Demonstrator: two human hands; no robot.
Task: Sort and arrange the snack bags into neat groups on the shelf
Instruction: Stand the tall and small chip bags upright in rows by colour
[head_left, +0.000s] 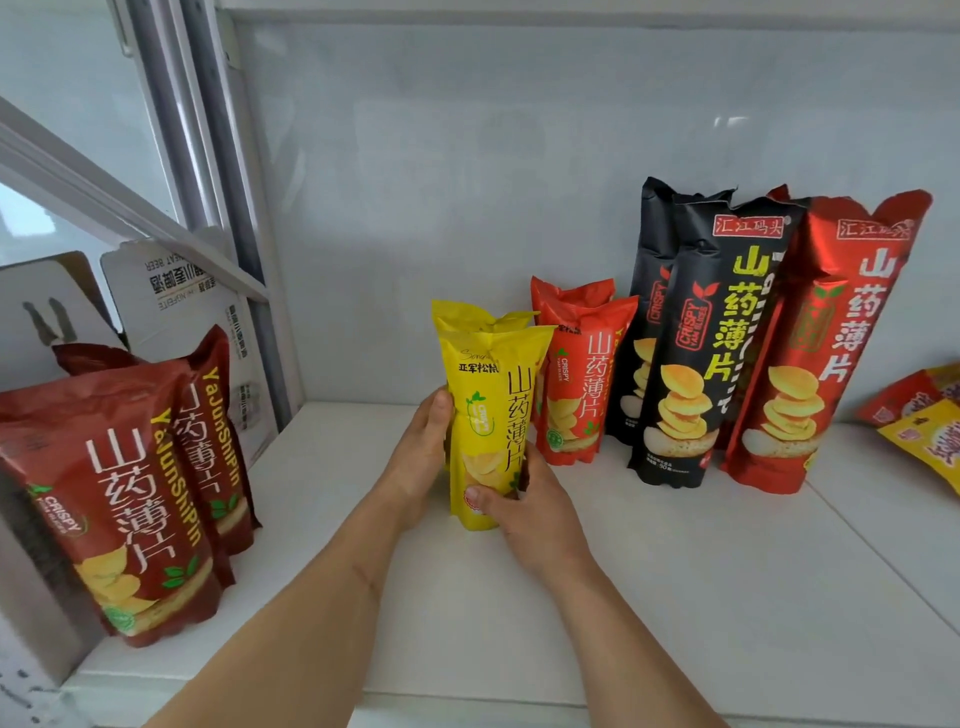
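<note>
A yellow snack bag (491, 410) stands upright at the middle of the white shelf (675, 571), with a second yellow bag just behind it. My left hand (423, 449) grips its left side and my right hand (524, 506) grips its lower right, thumb across the front. Right of it stand two small red bags (576, 384), then two tall black bags (696, 343) and tall red bags (826, 353). At the left stand dark red bags (124, 499).
Loose red and yellow bags (924, 421) lie at the far right edge. White cardboard boxes (176, 306) sit behind the dark red bags, beside a grey metal upright (218, 156). The shelf's back wall is white.
</note>
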